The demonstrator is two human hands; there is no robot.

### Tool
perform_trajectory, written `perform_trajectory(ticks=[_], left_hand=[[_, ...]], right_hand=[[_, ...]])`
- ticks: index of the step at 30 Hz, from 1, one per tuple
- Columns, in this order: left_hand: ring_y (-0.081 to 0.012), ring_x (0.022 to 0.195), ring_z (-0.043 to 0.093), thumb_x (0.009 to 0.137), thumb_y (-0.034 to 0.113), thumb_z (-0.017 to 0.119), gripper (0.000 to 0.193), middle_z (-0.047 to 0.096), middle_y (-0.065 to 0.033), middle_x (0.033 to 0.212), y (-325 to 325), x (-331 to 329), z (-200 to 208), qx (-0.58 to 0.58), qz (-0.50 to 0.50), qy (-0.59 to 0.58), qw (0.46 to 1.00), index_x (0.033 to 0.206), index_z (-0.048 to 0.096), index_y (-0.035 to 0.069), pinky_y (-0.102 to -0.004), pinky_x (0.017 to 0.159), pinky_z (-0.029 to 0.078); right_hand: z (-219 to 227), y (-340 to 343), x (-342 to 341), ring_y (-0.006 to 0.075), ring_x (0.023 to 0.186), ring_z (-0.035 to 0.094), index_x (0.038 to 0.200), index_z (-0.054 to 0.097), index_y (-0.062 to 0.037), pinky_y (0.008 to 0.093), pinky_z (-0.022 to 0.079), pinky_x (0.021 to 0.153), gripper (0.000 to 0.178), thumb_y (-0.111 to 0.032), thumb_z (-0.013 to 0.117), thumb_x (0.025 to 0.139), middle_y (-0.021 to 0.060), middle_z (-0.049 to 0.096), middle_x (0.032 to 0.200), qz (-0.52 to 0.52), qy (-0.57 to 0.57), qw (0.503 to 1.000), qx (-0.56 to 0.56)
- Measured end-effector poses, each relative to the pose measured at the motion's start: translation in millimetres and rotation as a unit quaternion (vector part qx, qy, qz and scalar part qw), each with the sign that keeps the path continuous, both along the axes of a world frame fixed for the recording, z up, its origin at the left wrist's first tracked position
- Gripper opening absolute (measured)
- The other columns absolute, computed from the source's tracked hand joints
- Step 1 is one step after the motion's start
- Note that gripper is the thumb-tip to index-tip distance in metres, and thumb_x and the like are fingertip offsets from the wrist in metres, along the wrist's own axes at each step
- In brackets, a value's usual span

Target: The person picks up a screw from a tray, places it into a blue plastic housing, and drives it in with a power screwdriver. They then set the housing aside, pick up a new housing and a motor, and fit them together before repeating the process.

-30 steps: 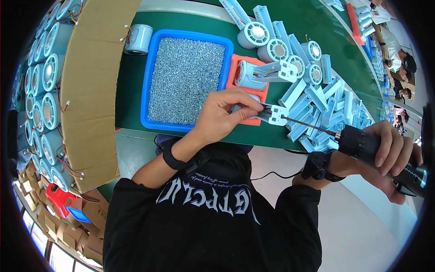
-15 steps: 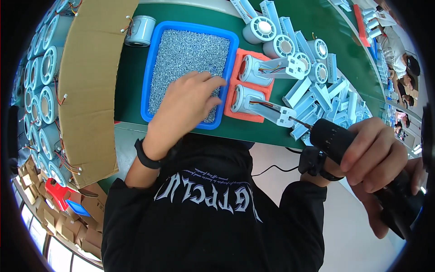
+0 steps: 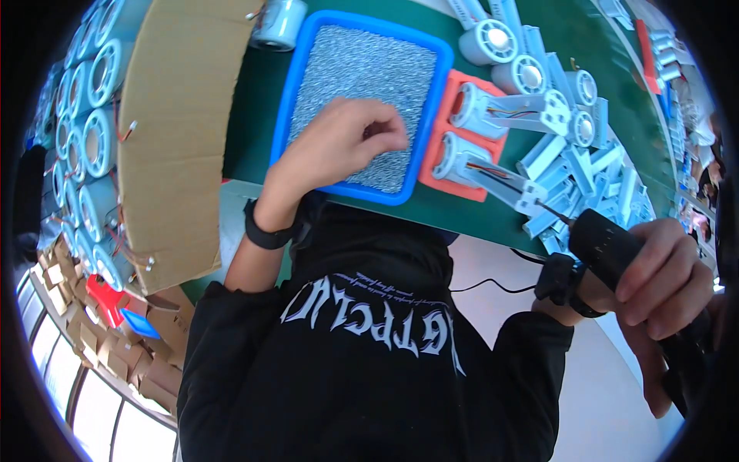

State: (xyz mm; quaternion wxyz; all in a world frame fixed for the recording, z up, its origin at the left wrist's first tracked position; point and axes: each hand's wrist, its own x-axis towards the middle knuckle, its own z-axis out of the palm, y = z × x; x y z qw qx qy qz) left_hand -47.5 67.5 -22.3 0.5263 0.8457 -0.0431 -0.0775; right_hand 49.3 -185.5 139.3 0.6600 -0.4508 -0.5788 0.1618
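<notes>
My left hand (image 3: 342, 142) hovers over a blue tray (image 3: 445, 65) of small silver screws (image 3: 369, 69), thumb and forefinger pinched together. Whatever lies between those fingertips is too small to make out. In my right hand (image 3: 668, 281) is a black electric screwdriver (image 3: 604, 242), its bit pointing left at the end plate of a white bracket (image 3: 504, 185). That bracket extends from a white cylindrical motor (image 3: 454, 156) lying in an orange holder (image 3: 466, 190). A second motor with bracket (image 3: 481, 108) lies in the slot behind it, wires running inside.
Loose white brackets (image 3: 581, 173) and several motors (image 3: 519, 75) crowd the green table (image 3: 570, 23) at right. A single motor (image 3: 281, 27) stands behind the tray's left corner. Far left, cardboard (image 3: 177, 146) borders stacked motors (image 3: 100, 142). People sit at the far right edge.
The whole view has shifted, so the table things sit farther right and higher. My left fingers have closed from a looser spread into a pinch. The screwdriver stays at the bracket's end.
</notes>
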Motion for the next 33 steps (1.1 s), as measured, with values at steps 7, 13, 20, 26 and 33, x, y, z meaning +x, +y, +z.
perform_trajectory(ticks=[7, 13, 20, 26, 33], left_hand=[[-0.0088, 0.071, 0.061, 0.078, 0.003, 0.063, 0.005, 0.062, -0.0066, 0.072, -9, -7, 13, -0.380, 0.034, 0.085, 0.921, 0.084, 0.062, 0.002, -0.0216, 0.063, 0.048], [-0.0121, 0.068, 0.062, 0.072, -0.004, 0.063, 0.011, 0.062, -0.0068, 0.072, -33, -3, 12, -0.190, 0.072, -0.072, 0.977, 0.082, 0.063, 0.001, -0.0221, 0.060, 0.049], [-0.0191, 0.066, 0.060, 0.071, -0.005, 0.063, 0.017, 0.060, -0.0077, 0.076, -76, 1, 1, -0.169, 0.105, -0.166, 0.966, 0.086, 0.063, 0.004, -0.0280, 0.055, 0.047], [-0.0234, 0.070, 0.060, 0.074, -0.004, 0.062, 0.019, 0.059, -0.0086, 0.083, -86, 1, -13, -0.166, 0.103, -0.190, 0.962, 0.091, 0.061, 0.005, -0.0300, 0.056, 0.047], [-0.0237, 0.067, 0.060, 0.074, -0.004, 0.063, 0.016, 0.060, -0.0088, 0.080, -88, -4, -8, -0.166, 0.136, -0.200, 0.956, 0.088, 0.062, 0.004, -0.0297, 0.056, 0.047]], right_hand=[[1, -8, 5, 0.0146, 0.062, 0.063, 0.077, 0.053, -0.0028, 0.0228, 0.055, 0.058, 0.021, -0.011, 0.071, 0.071, 0.0049, 0.059, 0.077, 0.043, -0.028, 0.999, -0.015], [5, -4, 11, 0.0150, 0.061, 0.063, 0.075, 0.055, -0.0030, 0.0238, 0.056, 0.058, 0.015, -0.009, 0.069, 0.075, 0.0055, 0.058, 0.076, 0.070, -0.026, 0.996, -0.055], [3, 12, -4, 0.0159, 0.057, 0.062, 0.099, 0.054, -0.0070, 0.0262, 0.056, 0.056, 0.036, -0.028, 0.071, 0.076, 0.0073, 0.059, 0.076, -0.027, 0.045, 0.998, -0.025], [-9, 3, 7, 0.0131, 0.055, 0.060, 0.102, 0.054, -0.0095, 0.0203, 0.052, 0.056, 0.068, -0.061, 0.073, 0.061, 0.0041, 0.058, 0.074, -0.034, 0.085, 0.995, 0.029], [14, -23, 1, 0.0125, 0.053, 0.060, 0.103, 0.054, -0.0098, 0.0207, 0.053, 0.054, 0.065, -0.056, 0.074, 0.061, 0.0035, 0.059, 0.071, -0.082, 0.075, 0.988, 0.104]])
